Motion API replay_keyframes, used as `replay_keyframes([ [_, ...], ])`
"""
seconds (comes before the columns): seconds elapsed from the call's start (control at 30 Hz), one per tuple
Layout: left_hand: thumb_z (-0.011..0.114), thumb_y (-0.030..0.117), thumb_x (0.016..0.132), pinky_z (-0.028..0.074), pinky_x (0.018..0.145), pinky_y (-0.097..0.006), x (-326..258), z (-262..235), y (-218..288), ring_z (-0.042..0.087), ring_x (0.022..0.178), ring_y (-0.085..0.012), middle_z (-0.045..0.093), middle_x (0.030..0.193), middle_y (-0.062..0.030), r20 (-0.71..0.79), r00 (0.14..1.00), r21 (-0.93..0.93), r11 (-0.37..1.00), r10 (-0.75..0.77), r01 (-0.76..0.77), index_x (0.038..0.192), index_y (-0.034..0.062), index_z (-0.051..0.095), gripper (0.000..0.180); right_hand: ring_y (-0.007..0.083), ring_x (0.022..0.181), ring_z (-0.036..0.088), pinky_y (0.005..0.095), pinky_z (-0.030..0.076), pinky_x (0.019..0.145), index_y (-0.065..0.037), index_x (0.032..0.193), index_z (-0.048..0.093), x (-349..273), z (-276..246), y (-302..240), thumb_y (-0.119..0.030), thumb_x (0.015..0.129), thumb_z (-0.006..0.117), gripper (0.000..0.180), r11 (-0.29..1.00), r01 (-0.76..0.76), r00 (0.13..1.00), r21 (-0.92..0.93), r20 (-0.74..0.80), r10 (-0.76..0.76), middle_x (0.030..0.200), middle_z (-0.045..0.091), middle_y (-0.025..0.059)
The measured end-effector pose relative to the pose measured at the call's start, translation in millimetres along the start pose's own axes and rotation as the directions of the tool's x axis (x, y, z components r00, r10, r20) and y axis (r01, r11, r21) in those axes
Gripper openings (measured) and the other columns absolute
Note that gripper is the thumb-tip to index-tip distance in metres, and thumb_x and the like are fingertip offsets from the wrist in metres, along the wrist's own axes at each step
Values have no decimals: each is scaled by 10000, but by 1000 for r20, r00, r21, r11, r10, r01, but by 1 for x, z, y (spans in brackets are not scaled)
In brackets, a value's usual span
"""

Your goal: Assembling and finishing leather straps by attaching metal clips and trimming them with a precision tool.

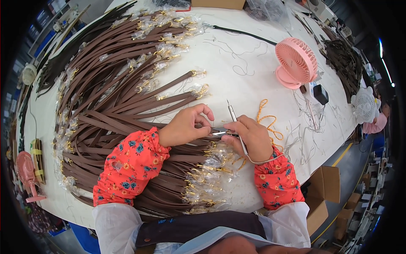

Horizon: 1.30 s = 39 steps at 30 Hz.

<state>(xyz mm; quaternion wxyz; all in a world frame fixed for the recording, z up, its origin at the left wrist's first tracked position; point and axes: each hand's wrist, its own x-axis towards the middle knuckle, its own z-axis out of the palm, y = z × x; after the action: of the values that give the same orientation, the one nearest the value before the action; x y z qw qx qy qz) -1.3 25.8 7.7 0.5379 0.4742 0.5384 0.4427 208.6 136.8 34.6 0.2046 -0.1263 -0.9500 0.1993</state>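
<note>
My right hand (253,137) is closed around a slim silver pen-shaped tool (232,112) with a thin pointed tip, which slants up past the fingers. Between its thumb and forefinger sits a small pair of thread snips (219,132), dark with a bright blade, pointing toward my left hand (186,122). That hand is curled, thumb and fingers bent close together beside the blade; what they pinch, if anything, is too small to make out. Under and beside both hands lie many brown straps (139,111) with gold-coloured clasps in clear plastic wrap (211,173). A thin cord loops round my right wrist.
Right of my hands lie an orange cord (270,122) and loose threads (302,146). A pink fan (294,61) stands beyond, near a black strap (245,33). Dark straps (344,59) lie at the far right, near a white fan (364,105). An open carton (323,190) stands below the table edge.
</note>
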Motion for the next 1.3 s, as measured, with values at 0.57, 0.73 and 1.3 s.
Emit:
replay_keyframes([
  [0.57,608,8,872,478,746,-202,-1,-2,2,645,861,-85,672,860,-50,34,999,-133,991,-24,28,1093,44,473,262,252,649,598,366,473,549,-101,908,690,2,-1,-1,-212,799,742,163,997,-22,1000,69,-18,23,726,562,62],
  [0.73,620,14,870,479,746,-200,-2,-4,6,649,865,-92,684,871,-63,41,998,-148,988,-49,54,1098,45,466,277,249,642,590,364,468,544,-101,901,689,2,0,0,-183,788,745,151,999,10,999,49,-49,-8,721,554,61],
  [1.3,637,-7,854,479,706,-188,-2,-7,8,664,854,-108,683,873,-67,56,994,-227,969,-91,101,1112,43,462,316,249,618,587,361,464,531,-86,864,674,3,2,-3,-158,791,739,121,998,22,998,63,-63,-18,709,562,62],
])
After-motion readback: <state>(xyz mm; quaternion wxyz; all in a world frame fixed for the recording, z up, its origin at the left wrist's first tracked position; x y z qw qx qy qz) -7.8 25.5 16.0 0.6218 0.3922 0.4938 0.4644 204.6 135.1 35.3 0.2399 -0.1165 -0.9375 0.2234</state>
